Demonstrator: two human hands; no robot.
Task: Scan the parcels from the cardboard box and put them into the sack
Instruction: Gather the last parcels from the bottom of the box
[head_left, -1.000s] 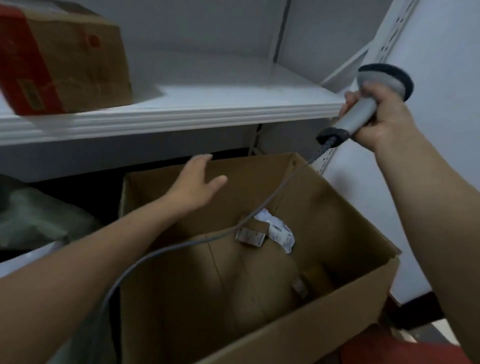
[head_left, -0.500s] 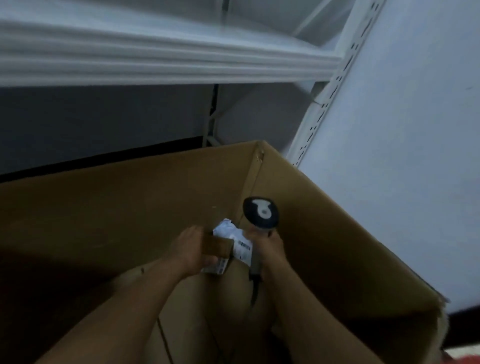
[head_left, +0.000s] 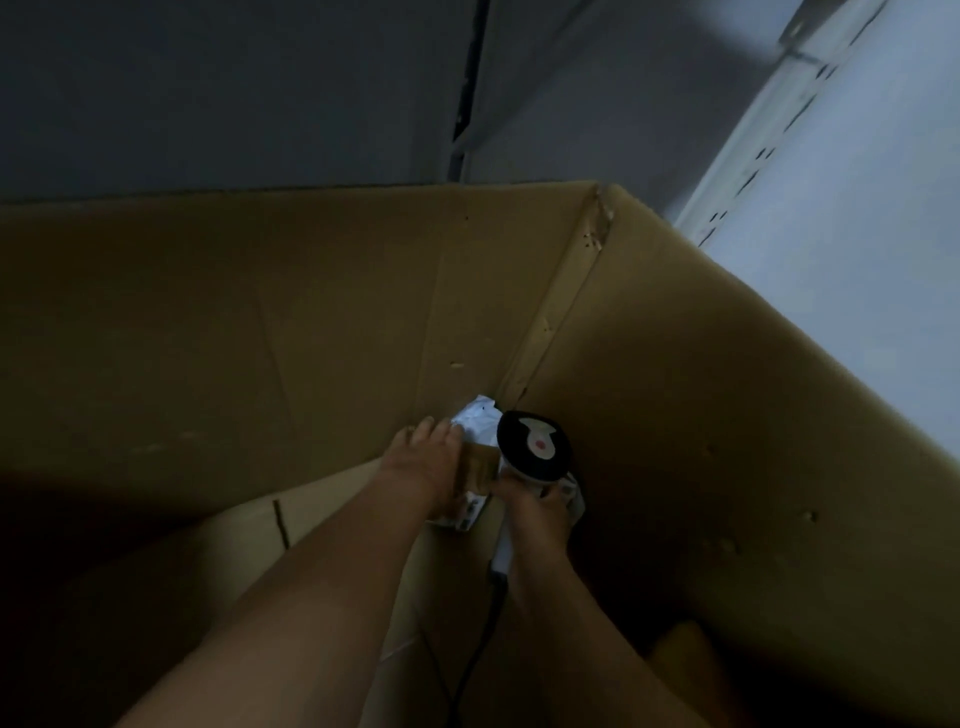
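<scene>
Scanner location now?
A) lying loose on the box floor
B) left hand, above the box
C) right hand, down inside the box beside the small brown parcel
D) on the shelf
C: the right hand grips the scanner deep in the cardboard box, its head next to the small brown parcel the left hand touches.

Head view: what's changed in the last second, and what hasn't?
Both hands dropped into the far corner of the cardboard box. The left hand, open above the box before, now lies on the small brown parcel; grip unclear. The right hand brought the scanner down from high above to beside that parcel. Unchanged: its grip on the scanner, the white parcel in the corner.
</scene>
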